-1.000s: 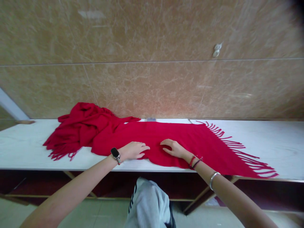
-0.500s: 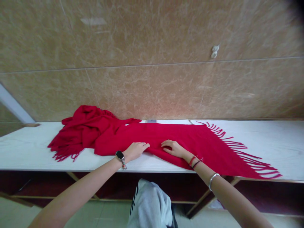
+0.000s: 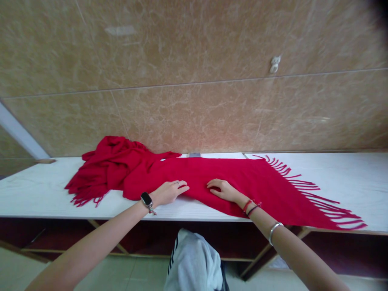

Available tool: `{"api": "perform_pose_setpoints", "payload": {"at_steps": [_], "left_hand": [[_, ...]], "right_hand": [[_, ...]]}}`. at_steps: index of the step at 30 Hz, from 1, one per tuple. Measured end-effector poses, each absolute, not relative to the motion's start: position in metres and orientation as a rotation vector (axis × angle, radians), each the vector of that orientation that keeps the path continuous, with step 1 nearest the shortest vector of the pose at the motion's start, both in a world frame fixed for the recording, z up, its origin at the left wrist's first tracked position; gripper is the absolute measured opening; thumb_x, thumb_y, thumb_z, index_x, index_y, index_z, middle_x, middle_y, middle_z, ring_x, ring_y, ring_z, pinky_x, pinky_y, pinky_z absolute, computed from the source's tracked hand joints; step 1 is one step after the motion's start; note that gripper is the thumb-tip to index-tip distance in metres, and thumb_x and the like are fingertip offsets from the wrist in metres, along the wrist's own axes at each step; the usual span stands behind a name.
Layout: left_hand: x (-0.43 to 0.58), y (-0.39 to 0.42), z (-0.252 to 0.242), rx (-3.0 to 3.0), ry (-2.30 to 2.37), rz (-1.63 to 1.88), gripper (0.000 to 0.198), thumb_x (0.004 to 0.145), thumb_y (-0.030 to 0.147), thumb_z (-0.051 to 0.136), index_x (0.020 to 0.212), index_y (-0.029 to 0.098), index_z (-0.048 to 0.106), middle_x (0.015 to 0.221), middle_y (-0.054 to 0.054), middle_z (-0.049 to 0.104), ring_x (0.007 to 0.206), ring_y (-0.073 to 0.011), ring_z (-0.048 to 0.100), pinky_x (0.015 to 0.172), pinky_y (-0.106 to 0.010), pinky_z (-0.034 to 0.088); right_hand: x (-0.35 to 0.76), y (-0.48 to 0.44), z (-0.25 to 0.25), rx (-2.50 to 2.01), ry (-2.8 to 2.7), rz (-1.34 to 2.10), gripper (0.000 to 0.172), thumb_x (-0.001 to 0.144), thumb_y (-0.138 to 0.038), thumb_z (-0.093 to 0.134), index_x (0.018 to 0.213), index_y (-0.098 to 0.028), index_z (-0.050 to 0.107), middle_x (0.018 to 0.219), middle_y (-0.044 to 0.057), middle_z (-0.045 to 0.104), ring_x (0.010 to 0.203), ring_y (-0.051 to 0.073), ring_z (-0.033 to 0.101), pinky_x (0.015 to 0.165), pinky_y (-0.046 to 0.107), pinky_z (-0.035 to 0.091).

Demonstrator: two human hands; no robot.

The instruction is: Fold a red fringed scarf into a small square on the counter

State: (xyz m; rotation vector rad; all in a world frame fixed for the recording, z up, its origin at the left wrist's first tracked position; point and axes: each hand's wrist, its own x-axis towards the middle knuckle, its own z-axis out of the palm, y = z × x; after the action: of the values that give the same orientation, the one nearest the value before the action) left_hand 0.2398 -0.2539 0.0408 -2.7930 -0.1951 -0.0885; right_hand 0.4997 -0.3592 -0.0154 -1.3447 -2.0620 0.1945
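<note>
A red scarf (image 3: 200, 171) with fringed ends lies along a white shelf top. Its right part is spread fairly flat, the fringe fanning out, while the left part is bunched up against the wall. My left hand (image 3: 169, 191), with a ring and a watch at the wrist, rests at the scarf's near edge, fingers stretched out and thumb a little apart. To its right, my right hand (image 3: 222, 190) lies palm down on the cloth with fingers extended and thumb apart. The cloth under both palms is hidden.
A brown marbled wall (image 3: 194, 113) rises directly behind the shelf top (image 3: 33, 198). A small white cat-shaped hook (image 3: 275, 64) is fixed to it. Dark open compartments (image 3: 145, 238) sit below the front edge. A small grey plate (image 3: 194, 155) lies at the back edge.
My left hand has shifted slightly left, its thumb and fingers now more apart at the scarf's edge. My right hand stays in place. The view has moved slightly.
</note>
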Motion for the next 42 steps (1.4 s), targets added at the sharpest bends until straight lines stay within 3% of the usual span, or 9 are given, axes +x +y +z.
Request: {"api": "perform_pose_setpoints", "payload": {"at_steps": [3, 9, 15, 19, 26, 31, 35, 38, 42], "left_hand": [[0.225, -0.255, 0.043, -2.783, -0.222, -0.064, 0.042, 0.082, 0.006, 0.039, 0.121, 0.021, 0.045, 0.107, -0.008, 0.052, 0.093, -0.0178, 0.054, 0.07, -0.024, 0.046], [0.212, -0.256, 0.047, -2.845, -0.253, 0.035, 0.055, 0.081, 0.003, 0.033, 0.133, 0.018, 0.029, 0.093, -0.006, 0.061, 0.085, -0.017, 0.057, 0.077, -0.027, 0.043], [0.214, -0.266, 0.043, -2.85, -0.258, 0.127, 0.068, 0.072, -0.002, 0.037, 0.133, 0.025, 0.028, 0.109, -0.006, 0.054, 0.093, -0.0184, 0.055, 0.071, -0.024, 0.042], [0.213, -0.267, 0.038, -2.743, -0.45, 0.062, 0.074, 0.068, -0.004, 0.039, 0.134, 0.028, 0.028, 0.108, -0.007, 0.05, 0.088, -0.0194, 0.056, 0.068, -0.026, 0.043], [0.181, -0.258, 0.053, -2.793, -0.402, 0.218, 0.079, 0.066, -0.006, 0.039, 0.135, 0.032, 0.027, 0.113, -0.007, 0.051, 0.095, -0.0194, 0.055, 0.078, -0.027, 0.042], [0.154, -0.246, 0.072, -3.089, -0.46, 0.594, 0.081, 0.062, -0.005, 0.04, 0.132, 0.034, 0.033, 0.139, 0.0, 0.032, 0.119, -0.0188, 0.04, 0.091, -0.024, 0.037], [0.168, -0.237, 0.09, -3.261, -0.539, 0.877, 0.063, 0.071, 0.006, 0.044, 0.129, 0.03, 0.04, 0.138, 0.003, 0.035, 0.124, -0.0159, 0.034, 0.099, -0.021, 0.029], [0.199, -0.23, 0.086, -3.271, -0.711, 0.497, 0.042, 0.088, 0.024, 0.031, 0.129, 0.023, 0.042, 0.133, -0.001, 0.043, 0.123, -0.0138, 0.035, 0.103, -0.025, 0.022], [0.238, -0.218, 0.051, -3.057, -1.139, 0.125, 0.053, 0.088, 0.047, 0.03, 0.137, 0.026, 0.025, 0.145, -0.006, 0.018, 0.132, -0.0276, 0.012, 0.102, -0.049, 0.018]], "right_hand": [[0.501, -0.359, -0.016, -1.356, -2.06, 0.213, 0.022, 0.082, -0.025, 0.047, 0.095, -0.019, 0.064, 0.104, 0.007, 0.064, 0.1, 0.018, 0.056, 0.091, 0.036, 0.043], [0.502, -0.357, -0.019, -1.368, -2.064, 0.203, 0.022, 0.081, -0.025, 0.047, 0.095, -0.019, 0.063, 0.104, 0.007, 0.064, 0.1, 0.019, 0.056, 0.09, 0.037, 0.043], [0.502, -0.357, -0.019, -1.381, -2.077, 0.201, 0.023, 0.081, -0.024, 0.046, 0.096, -0.019, 0.063, 0.105, 0.008, 0.063, 0.101, 0.019, 0.056, 0.091, 0.036, 0.043], [0.503, -0.357, -0.019, -1.376, -2.073, 0.204, 0.022, 0.08, -0.023, 0.047, 0.095, -0.019, 0.063, 0.105, 0.007, 0.064, 0.1, 0.019, 0.056, 0.091, 0.036, 0.043], [0.504, -0.357, -0.02, -1.365, -2.064, 0.219, 0.022, 0.079, -0.02, 0.047, 0.095, -0.019, 0.063, 0.104, 0.007, 0.063, 0.1, 0.018, 0.056, 0.091, 0.035, 0.043], [0.501, -0.358, -0.019, -1.406, -2.08, 0.175, 0.026, 0.081, -0.023, 0.046, 0.1, -0.017, 0.062, 0.108, 0.009, 0.061, 0.104, 0.019, 0.053, 0.094, 0.035, 0.04], [0.497, -0.359, -0.017, -1.487, -2.14, 0.119, 0.037, 0.084, -0.034, 0.044, 0.115, -0.018, 0.056, 0.123, 0.011, 0.052, 0.116, 0.022, 0.044, 0.1, 0.039, 0.034], [0.494, -0.359, -0.014, -1.586, -2.259, 0.107, 0.05, 0.083, -0.047, 0.042, 0.126, -0.021, 0.046, 0.133, 0.01, 0.042, 0.123, 0.026, 0.035, 0.103, 0.045, 0.025], [0.491, -0.366, -0.006, -1.679, -2.372, 0.169, 0.059, 0.084, -0.056, 0.034, 0.135, -0.027, 0.03, 0.142, 0.007, 0.028, 0.13, 0.027, 0.022, 0.104, 0.051, 0.013]]}}
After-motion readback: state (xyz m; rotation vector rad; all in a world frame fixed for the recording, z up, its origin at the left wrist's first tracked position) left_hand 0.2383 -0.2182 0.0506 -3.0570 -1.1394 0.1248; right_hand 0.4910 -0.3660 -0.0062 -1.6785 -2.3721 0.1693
